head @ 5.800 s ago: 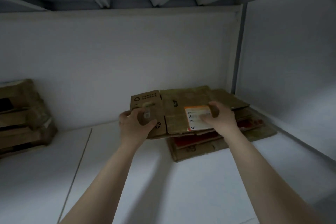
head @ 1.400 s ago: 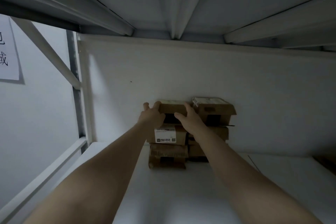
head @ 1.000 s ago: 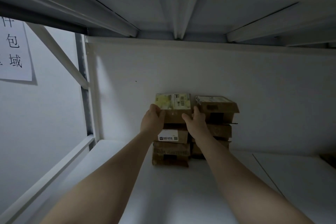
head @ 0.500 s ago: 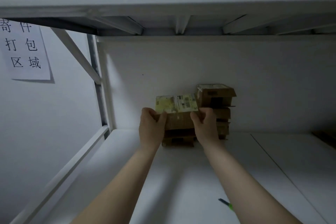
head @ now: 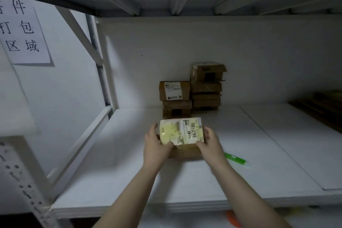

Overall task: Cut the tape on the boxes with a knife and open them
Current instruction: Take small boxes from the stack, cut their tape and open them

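Both my arms reach forward over the white shelf (head: 120, 172), palms facing each other. My left hand (head: 156, 149) grips the left end of the small cardboard box (head: 182, 134), thumb lying across its yellowed label. My right hand (head: 210, 146) clamps the right end, fingers (head: 207, 132) curled over the edge. The box sits between my palms, low at the shelf; contact unclear. A green knife (head: 236, 159) lies just right of my wrist. Stacked boxes (head: 206, 87) stand against the back wall.

A paper sign (head: 24, 31) with black characters hangs on the left wall. A white shelf (head: 120, 172) spans the scene. Near left stands a perforated upright (head: 22, 187), with a diagonal brace (head: 80, 33) farther back.
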